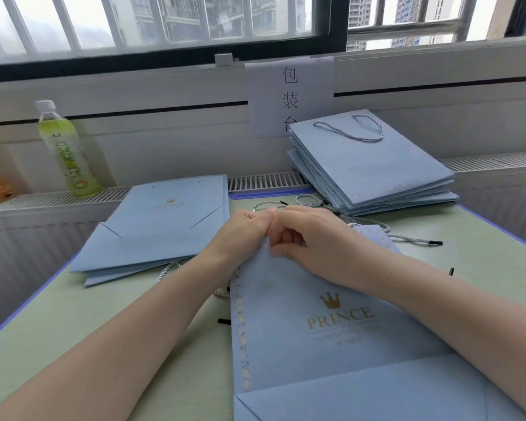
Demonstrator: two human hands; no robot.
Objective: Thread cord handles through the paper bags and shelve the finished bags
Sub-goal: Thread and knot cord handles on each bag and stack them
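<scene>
A pale green table [73, 323] fills the lower frame. On it, lower centre, a flat blue paper bag [316, 344] lies. At upper right sits a stack of bags [374, 177] with cord handles; at centre left, a smaller pile [155, 232]. At the bag's top edge, both hands meet: the left hand [240, 235] and right hand [313, 238] are curled, pinching a grey cord [264, 205]. A green bottle [66, 150] stands at upper left.

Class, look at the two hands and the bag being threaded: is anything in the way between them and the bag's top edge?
Nothing visible: both the left hand and right hand already rest on the bag at its top edge.
</scene>
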